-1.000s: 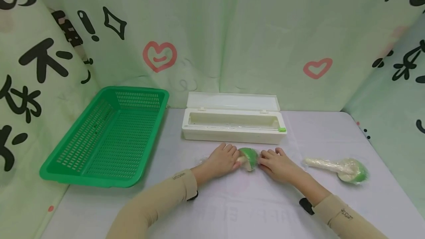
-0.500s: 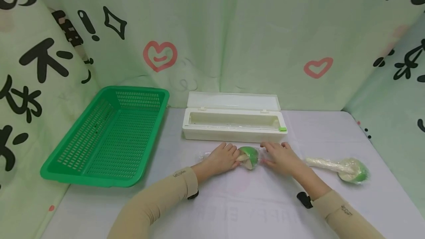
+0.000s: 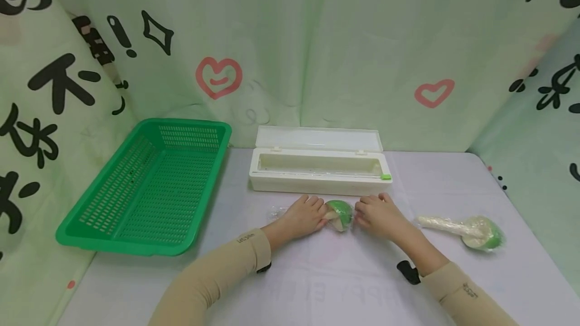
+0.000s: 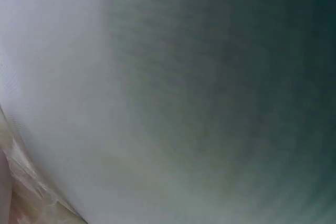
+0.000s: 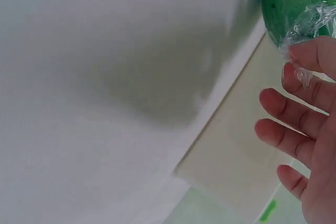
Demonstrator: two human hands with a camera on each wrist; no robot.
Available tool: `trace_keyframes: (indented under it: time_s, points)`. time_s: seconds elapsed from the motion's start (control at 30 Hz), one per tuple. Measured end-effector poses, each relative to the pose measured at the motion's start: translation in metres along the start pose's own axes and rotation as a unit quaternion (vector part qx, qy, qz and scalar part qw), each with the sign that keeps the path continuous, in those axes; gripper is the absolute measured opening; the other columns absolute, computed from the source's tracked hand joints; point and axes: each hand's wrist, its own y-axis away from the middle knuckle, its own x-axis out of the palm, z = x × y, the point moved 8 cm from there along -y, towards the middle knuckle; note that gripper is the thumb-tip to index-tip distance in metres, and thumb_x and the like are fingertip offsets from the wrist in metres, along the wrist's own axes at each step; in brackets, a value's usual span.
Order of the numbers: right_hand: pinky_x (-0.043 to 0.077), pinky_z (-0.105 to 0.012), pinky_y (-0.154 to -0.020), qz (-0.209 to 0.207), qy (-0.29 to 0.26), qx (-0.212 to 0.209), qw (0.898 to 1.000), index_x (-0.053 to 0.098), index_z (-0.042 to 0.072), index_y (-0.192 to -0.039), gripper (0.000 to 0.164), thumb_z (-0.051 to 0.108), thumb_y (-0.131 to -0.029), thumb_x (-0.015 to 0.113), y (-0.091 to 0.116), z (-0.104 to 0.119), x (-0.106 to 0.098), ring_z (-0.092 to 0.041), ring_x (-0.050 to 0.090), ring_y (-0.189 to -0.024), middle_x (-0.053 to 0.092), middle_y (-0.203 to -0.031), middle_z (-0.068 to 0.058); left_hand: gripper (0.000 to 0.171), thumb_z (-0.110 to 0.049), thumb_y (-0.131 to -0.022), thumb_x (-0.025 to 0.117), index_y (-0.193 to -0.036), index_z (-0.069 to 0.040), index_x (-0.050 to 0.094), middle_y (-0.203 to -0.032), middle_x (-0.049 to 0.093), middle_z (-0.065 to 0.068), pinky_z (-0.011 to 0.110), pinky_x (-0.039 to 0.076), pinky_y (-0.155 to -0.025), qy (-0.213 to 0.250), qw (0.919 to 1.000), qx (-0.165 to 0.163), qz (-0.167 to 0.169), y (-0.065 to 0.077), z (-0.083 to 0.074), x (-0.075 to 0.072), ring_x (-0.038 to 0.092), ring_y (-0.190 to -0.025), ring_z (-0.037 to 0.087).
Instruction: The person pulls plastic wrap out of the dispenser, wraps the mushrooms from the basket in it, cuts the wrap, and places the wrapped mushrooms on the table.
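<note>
A green-and-cream ladle, wrapped in clear plastic wrap, lies across the table in front of me. My left hand grips it by the handle, which is mostly hidden under the fingers. At its green head, my right hand pinches a small twisted tail of plastic wrap between thumb and index finger. The other right fingers are spread apart from the wrap. The left wrist view is mostly blurred white cloth, with wrinkled wrap in the lower left corner.
A white dispenser box with its lid raised stands just behind the hands. To the left is a green perforated basket. A second wrapped ladle lies at the right on the white tablecloth. Green printed curtains enclose the table.
My right hand spread its fingers near the ladle's head, then drew them together again at the wrap. The left hand has kept its grip in place.
</note>
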Motion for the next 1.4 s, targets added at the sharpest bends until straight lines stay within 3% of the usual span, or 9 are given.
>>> trace_keyframes:
  time_s: [0.13, 0.27, 0.5, 0.67, 0.8, 1.0, 1.1, 1.2, 1.4]
  points:
    - [0.035, -0.044, -0.079, -0.031, 0.079, -0.012, 0.996, 0.059, 0.004, -0.084, 0.02, 0.018, -0.075, 0.069, -0.001, 0.016, -0.004, -0.023, 0.052, -0.081, 0.054, -0.085, -0.006, 0.042, -0.045, -0.097, 0.025, -0.115, -0.019, 0.053, -0.107, 0.052, -0.005, 0.028, 0.038, -0.084, -0.009, 0.9999, 0.0, 0.009, 0.0, -0.001, -0.001, 0.046, -0.097, 0.01]
    - [0.033, -0.044, -0.08, -0.047, 0.117, 0.018, 0.992, 0.057, -0.004, -0.089, 0.032, 0.02, -0.072, 0.068, 0.003, 0.03, -0.001, -0.026, 0.047, -0.083, 0.048, -0.088, -0.01, 0.043, -0.044, -0.098, 0.025, -0.117, -0.019, 0.054, -0.107, 0.052, -0.005, 0.027, 0.038, -0.083, -0.008, 0.9997, 0.003, 0.023, 0.001, -0.001, -0.001, 0.046, -0.096, 0.01]
    - [0.03, -0.048, -0.082, -0.015, 0.052, 0.061, 0.997, 0.058, -0.003, -0.096, 0.024, 0.007, -0.075, 0.063, 0.009, 0.025, -0.003, -0.029, 0.048, -0.091, 0.051, -0.102, -0.013, 0.042, -0.044, -0.098, 0.025, -0.118, -0.019, 0.052, -0.108, 0.051, -0.005, 0.027, 0.038, -0.084, 0.003, 0.9996, 0.004, 0.028, 0.003, 0.0, -0.002, 0.046, -0.098, 0.01]
    - [0.031, -0.046, -0.079, -0.027, 0.02, 0.068, 0.997, 0.058, 0.008, -0.081, 0.015, -0.001, -0.074, 0.066, 0.007, 0.003, -0.008, -0.024, 0.048, -0.081, 0.054, -0.085, -0.004, 0.039, -0.044, -0.098, 0.024, -0.116, -0.02, 0.049, -0.105, 0.05, -0.005, 0.026, 0.038, -0.082, 0.015, 0.9997, 0.01, 0.017, 0.003, -0.001, -0.004, 0.046, -0.097, 0.01]
    - [0.033, -0.045, -0.078, -0.014, 0.05, 0.059, 0.997, 0.061, 0.008, -0.081, 0.008, 0.006, -0.077, 0.067, 0.0, -0.002, 0.002, -0.025, 0.052, -0.078, 0.058, -0.081, -0.005, 0.039, -0.044, -0.098, 0.024, -0.116, -0.02, 0.048, -0.105, 0.049, -0.005, 0.026, 0.038, -0.082, 0.018, 0.9997, 0.008, 0.016, 0.004, 0.0, -0.004, 0.046, -0.097, 0.01]
    - [0.035, -0.044, -0.08, 0.005, 0.094, 0.041, 0.995, 0.059, 0.001, -0.103, 0.029, 0.008, -0.076, 0.069, -0.01, 0.011, 0.016, -0.03, 0.057, -0.092, 0.062, -0.099, -0.013, 0.04, -0.045, -0.098, 0.024, -0.115, -0.02, 0.049, -0.105, 0.05, -0.005, 0.026, 0.039, -0.081, 0.008, 0.9999, 0.006, 0.006, 0.004, -0.001, -0.003, 0.047, -0.097, 0.01]
    - [0.036, -0.045, -0.081, 0.006, 0.068, 0.039, 0.997, 0.052, -0.001, -0.112, 0.043, 0.005, -0.074, 0.07, -0.011, 0.016, 0.019, -0.031, 0.057, -0.095, 0.061, -0.105, -0.016, 0.04, -0.045, -0.098, 0.024, -0.114, -0.019, 0.05, -0.106, 0.051, -0.005, 0.026, 0.039, -0.081, 0.004, 1.0, 0.006, 0.001, 0.003, -0.001, -0.002, 0.047, -0.098, 0.011]
    - [0.036, -0.046, -0.082, 0.009, 0.002, 0.039, 0.999, 0.044, -0.001, -0.12, 0.059, 0.001, -0.068, 0.073, -0.012, 0.02, 0.021, -0.031, 0.058, -0.097, 0.062, -0.106, -0.018, 0.04, -0.046, -0.097, 0.025, -0.112, -0.019, 0.051, -0.105, 0.051, -0.005, 0.026, 0.039, -0.081, 0.004, 1.0, 0.005, -0.003, 0.003, -0.001, -0.002, 0.047, -0.097, 0.011]
    - [0.034, -0.048, -0.083, 0.021, -0.098, 0.03, 0.995, 0.037, 0.005, -0.129, 0.079, 0.004, -0.06, 0.076, -0.014, 0.024, 0.025, -0.028, 0.056, -0.101, 0.058, -0.112, -0.017, 0.041, -0.046, -0.097, 0.026, -0.109, -0.018, 0.054, -0.103, 0.052, -0.005, 0.026, 0.039, -0.079, -0.005, 1.0, 0.007, -0.005, 0.004, -0.001, -0.002, 0.047, -0.093, 0.01]
